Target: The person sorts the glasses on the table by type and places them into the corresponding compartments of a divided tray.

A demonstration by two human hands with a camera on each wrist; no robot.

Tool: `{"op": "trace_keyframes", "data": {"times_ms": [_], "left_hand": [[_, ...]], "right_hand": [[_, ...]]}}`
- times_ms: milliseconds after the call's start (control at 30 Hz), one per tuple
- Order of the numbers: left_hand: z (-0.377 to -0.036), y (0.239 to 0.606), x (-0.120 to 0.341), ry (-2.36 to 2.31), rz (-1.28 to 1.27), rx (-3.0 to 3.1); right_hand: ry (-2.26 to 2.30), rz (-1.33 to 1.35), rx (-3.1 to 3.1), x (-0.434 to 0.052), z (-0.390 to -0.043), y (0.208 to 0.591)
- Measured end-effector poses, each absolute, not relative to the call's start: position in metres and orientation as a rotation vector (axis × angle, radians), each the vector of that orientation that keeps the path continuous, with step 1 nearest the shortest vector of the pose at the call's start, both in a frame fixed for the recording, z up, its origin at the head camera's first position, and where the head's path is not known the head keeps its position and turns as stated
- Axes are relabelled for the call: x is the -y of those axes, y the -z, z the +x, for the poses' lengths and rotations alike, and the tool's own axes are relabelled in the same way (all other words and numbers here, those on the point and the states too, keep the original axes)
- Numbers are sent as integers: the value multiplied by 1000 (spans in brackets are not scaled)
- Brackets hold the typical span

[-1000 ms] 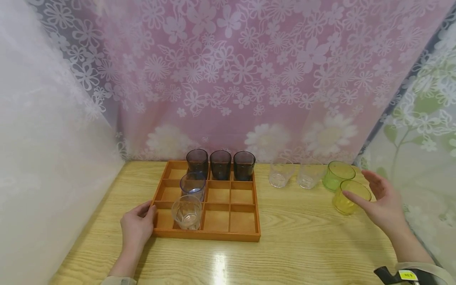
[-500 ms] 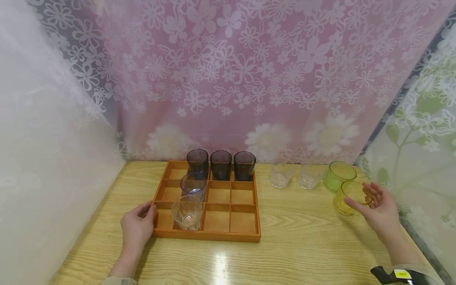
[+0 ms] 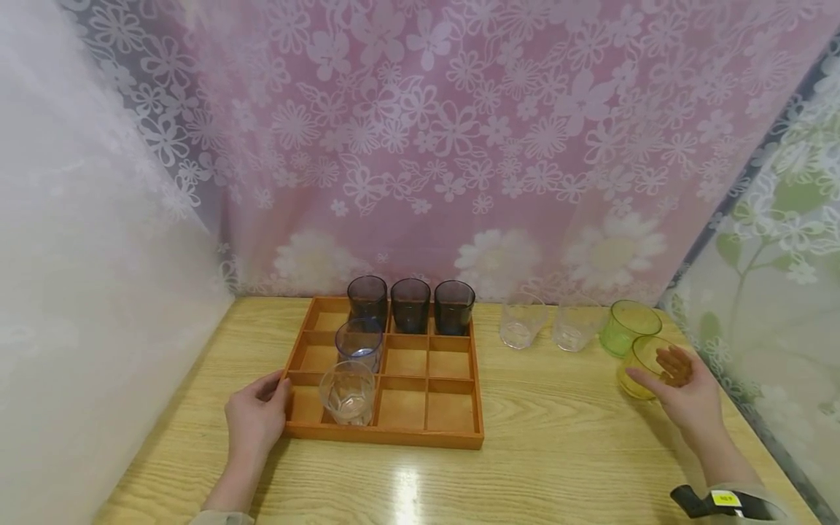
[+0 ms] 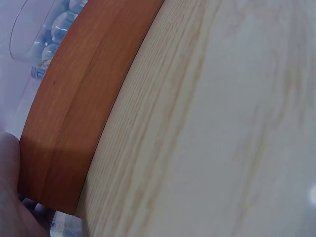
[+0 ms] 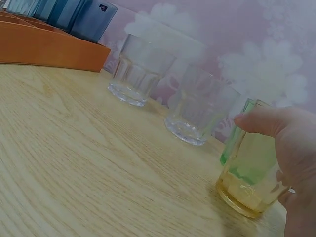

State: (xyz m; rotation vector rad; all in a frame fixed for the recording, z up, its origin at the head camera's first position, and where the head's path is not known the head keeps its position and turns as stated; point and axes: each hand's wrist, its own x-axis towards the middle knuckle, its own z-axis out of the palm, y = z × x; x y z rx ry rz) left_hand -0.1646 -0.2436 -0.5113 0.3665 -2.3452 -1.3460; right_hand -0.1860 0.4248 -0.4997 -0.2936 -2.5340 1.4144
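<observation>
Head view: at 4 o'clock my right hand (image 3: 692, 397) curves thumb and fingers round the yellow glass (image 3: 644, 356), which stands upright on the wooden table (image 3: 545, 452). Close behind it, toward 12 o'clock, is a green glass (image 3: 630, 321); toward 10 o'clock stand two clear glasses (image 3: 523, 324). At 8 o'clock my left hand (image 3: 256, 412) grips the left edge of the divided tray (image 3: 383, 435), which lies between 6 and 7 o'clock. Three dark glasses (image 3: 410, 306) stand in its back row, with a blue-rimmed glass (image 3: 359, 343) and a clear tumbler (image 3: 349, 397) nearer me. On the dark band (image 3: 685, 502) at my right wrist, a yellow tag (image 3: 725, 499) carries blurred, unreadable writing. Right wrist view, 11 o'clock: a small dark label (image 5: 103, 8) marks one tray glass, too tiny to read.
</observation>
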Motion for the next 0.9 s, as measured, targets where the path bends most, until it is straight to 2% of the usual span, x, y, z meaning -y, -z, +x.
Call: {"op": "trace_keyframes", "data": {"times_ms": [367, 900], "left_hand": [[-166, 511, 242, 1347, 371, 2338], [-166, 514, 243, 1340, 363, 2340]], "right_hand": [[-1409, -292, 2488, -419, -178, 488], [-1551, -26, 2398, -380, -170, 457]]}}
